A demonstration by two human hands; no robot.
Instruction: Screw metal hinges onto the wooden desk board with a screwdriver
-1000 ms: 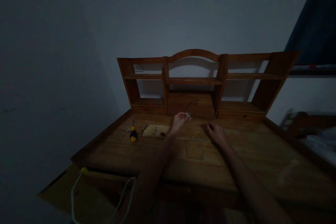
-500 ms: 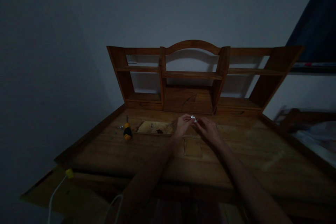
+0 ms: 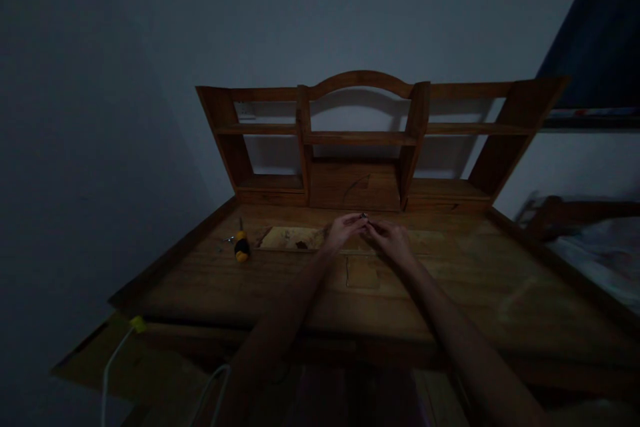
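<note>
Over the middle of the wooden desk (image 3: 300, 280), my left hand (image 3: 345, 230) and my right hand (image 3: 393, 240) meet fingertip to fingertip. Pinched between them is a small metal piece (image 3: 364, 215), mostly covered by the fingers; its exact kind is too small to make out. To the left lies a screwdriver (image 3: 242, 248) with a yellow and black handle, its shaft pointing away from me. Beside that shaft rests a small shiny metal part (image 3: 229, 239).
A wooden shelf unit (image 3: 357, 139) stands along the desk's back. Left of my hands is a pale worn patch (image 3: 287, 238) in the desktop. A white cable (image 3: 115, 357) with a yellow end (image 3: 137, 325) hangs at the front left. Bedding (image 3: 600, 260) shows at the right.
The metal piece has turned in my fingers, from a bright white face to a darker, more hidden one. My hands stay together, and the whole view has shifted slightly.
</note>
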